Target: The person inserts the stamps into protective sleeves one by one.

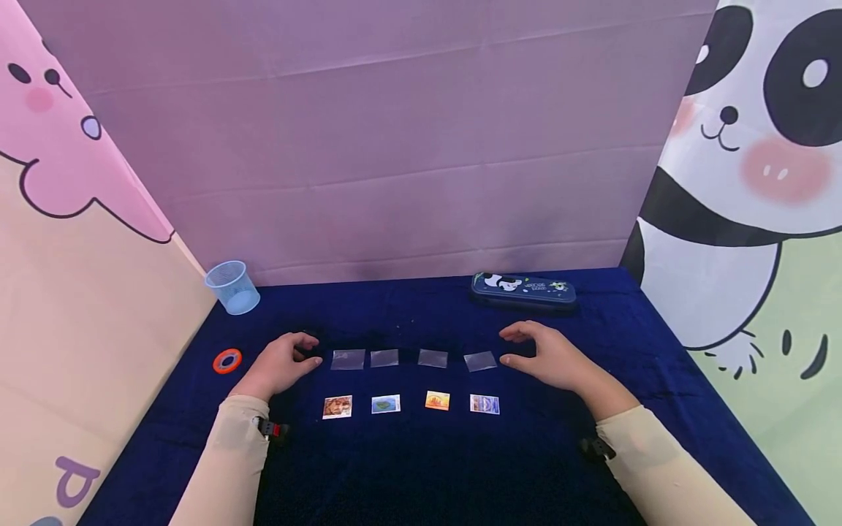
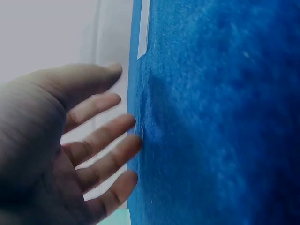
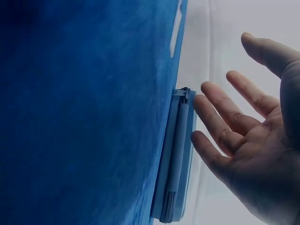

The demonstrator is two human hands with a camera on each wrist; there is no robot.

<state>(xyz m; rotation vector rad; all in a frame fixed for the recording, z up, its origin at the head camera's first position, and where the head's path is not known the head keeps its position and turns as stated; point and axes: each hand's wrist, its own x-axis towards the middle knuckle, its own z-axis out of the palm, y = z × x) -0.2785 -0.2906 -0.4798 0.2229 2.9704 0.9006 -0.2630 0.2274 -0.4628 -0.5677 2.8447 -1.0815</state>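
Note:
My left hand (image 1: 281, 363) is at the left end of a row of small clear plastic sleeves, nearest the leftmost sleeve (image 1: 348, 359), its fingers relaxed and holding nothing. At the row's other end, my right hand (image 1: 541, 356) has thumb and fingers apart, close beside the rightmost sleeve (image 1: 480, 361). Between these lie two more sleeves (image 1: 384, 358). A row of small picture stamps lies nearer to me: a brown one (image 1: 338, 407), a blue-green one (image 1: 386, 404), an orange one (image 1: 437, 400) and a purple-blue one (image 1: 484, 404). Both wrist views show empty palms.
An orange tape roll (image 1: 227, 361) lies left of my left hand. Behind it stands a light blue mesh cup (image 1: 233, 288). The dark blue panda pencil case (image 1: 523, 291) lies at the back right. Dark blue cloth (image 1: 421, 467) covers the table, with fabric walls around it.

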